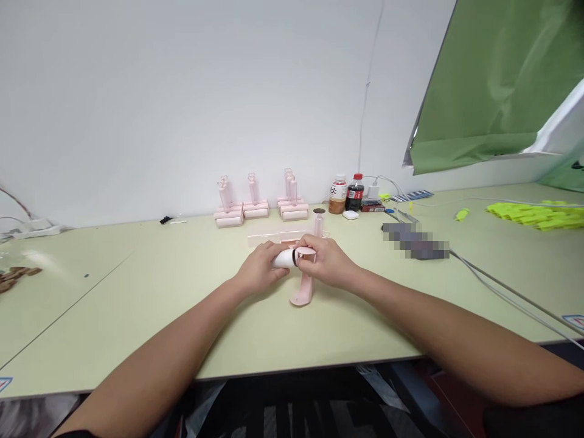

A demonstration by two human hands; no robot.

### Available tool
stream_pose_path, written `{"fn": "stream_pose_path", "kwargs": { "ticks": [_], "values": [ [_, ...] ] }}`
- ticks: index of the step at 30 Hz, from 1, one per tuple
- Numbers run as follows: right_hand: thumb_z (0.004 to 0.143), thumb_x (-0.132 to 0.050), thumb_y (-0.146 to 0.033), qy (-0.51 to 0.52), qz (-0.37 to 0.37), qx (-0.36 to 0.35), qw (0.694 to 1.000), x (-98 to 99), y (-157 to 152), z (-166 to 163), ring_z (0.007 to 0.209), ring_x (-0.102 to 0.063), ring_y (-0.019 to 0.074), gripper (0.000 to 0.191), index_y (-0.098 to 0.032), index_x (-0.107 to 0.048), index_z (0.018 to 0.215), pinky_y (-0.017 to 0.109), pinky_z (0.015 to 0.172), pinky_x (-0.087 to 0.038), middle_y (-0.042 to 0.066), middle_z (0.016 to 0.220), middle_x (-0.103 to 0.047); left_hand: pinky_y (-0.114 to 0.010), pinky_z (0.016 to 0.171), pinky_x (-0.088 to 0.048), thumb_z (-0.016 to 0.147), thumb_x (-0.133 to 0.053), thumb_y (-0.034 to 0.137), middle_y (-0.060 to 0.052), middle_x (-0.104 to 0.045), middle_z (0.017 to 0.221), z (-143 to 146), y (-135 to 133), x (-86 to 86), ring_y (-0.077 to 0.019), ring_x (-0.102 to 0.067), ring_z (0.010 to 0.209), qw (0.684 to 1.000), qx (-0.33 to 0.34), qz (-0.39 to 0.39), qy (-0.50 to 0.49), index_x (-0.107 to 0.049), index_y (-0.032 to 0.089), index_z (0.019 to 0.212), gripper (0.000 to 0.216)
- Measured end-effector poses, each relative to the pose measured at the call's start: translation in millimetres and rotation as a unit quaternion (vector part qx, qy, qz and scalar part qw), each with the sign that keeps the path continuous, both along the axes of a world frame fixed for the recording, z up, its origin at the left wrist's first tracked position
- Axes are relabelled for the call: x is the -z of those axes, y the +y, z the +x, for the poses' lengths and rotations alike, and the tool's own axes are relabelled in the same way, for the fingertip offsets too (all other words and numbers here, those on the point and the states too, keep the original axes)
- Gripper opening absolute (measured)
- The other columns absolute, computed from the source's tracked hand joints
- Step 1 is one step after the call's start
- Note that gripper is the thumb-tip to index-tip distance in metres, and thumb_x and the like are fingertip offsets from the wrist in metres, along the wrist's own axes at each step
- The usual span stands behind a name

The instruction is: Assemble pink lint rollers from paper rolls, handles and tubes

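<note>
My left hand (259,267) is closed around a white roller (283,259) with a black ring at its right end. My right hand (325,260) is closed on a pink handle frame (303,291) whose flat end hangs down toward the table (182,316). The two parts meet between my hands, above the middle of the table. A clear pink-tinted cover (274,237) lies just behind my hands, with a pink upright piece (318,225) beside it.
Several finished pink rollers (255,207) stand in a row by the wall. Two drink bottles (347,193), a white charger and cables sit at the back right. Yellow-green parts (533,214) lie far right. A green cloth (493,79) hangs at the upper right. Brown bits (16,277) lie at the left edge.
</note>
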State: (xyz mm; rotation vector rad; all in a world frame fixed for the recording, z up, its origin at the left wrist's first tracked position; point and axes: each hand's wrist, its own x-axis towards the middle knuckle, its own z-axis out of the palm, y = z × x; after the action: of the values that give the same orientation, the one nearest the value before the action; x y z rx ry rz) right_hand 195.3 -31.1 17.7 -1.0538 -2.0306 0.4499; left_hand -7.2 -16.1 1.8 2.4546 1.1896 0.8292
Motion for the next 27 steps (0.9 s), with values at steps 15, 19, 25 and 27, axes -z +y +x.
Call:
{"fn": "stream_pose_path", "kwargs": {
  "ticks": [15, 19, 25, 27],
  "values": [
    [0.068, -0.055, -0.019, 0.018, -0.089, 0.007, 0.996, 2.0, 4.2, 2.5, 0.061, -0.050, 0.0133, 0.007, -0.020, -0.048, 0.067, 0.023, 0.055, -0.034, -0.004, 0.063, -0.053, -0.029, 0.066, -0.044, 0.078, -0.064, 0.054, -0.002, -0.061, 0.091, 0.0, 10.7, 4.8, -0.0181, -0.058, 0.081, 0.949, -0.073, -0.184, -0.245, -0.050, 0.019, 0.102, 0.044],
    [0.069, -0.056, -0.019, -0.073, -0.171, -0.031, 0.982, 1.8, 7.4, 5.9, 0.064, -0.053, 0.0147, 0.002, -0.019, -0.054, 0.068, 0.024, 0.055, -0.034, 0.000, 0.071, -0.059, -0.030, 0.065, -0.047, 0.071, -0.070, 0.059, -0.005, -0.061, 0.092, 5.2, 12.0, 4.8, -0.0206, -0.063, 0.083, 0.893, -0.053, -0.259, -0.365, -0.045, 0.019, 0.103, 0.056],
    [0.072, -0.058, -0.026, -0.103, -0.194, -0.034, 0.975, 2.4, 9.3, 7.8, 0.059, -0.047, 0.0136, 0.013, -0.018, -0.052, 0.064, 0.024, 0.052, -0.032, -0.002, 0.062, -0.052, -0.030, 0.070, -0.047, 0.063, -0.078, 0.057, -0.003, -0.062, 0.092, 9.7, 7.4, -0.2, -0.0195, -0.063, 0.086, 0.840, -0.043, -0.303, -0.448, -0.049, 0.020, 0.098, 0.059],
    [0.071, -0.060, -0.025, -0.056, -0.179, -0.037, 0.982, 1.0, 8.2, 7.1, 0.065, -0.051, 0.0144, 0.009, -0.018, -0.054, 0.067, 0.024, 0.056, -0.036, -0.001, 0.070, -0.056, -0.028, 0.069, -0.046, 0.063, -0.078, 0.057, -0.003, -0.062, 0.090, 10.4, 6.0, -1.3, -0.0169, -0.060, 0.083, 0.835, -0.048, -0.299, -0.459, -0.053, 0.019, 0.096, 0.056]
  ]
}}
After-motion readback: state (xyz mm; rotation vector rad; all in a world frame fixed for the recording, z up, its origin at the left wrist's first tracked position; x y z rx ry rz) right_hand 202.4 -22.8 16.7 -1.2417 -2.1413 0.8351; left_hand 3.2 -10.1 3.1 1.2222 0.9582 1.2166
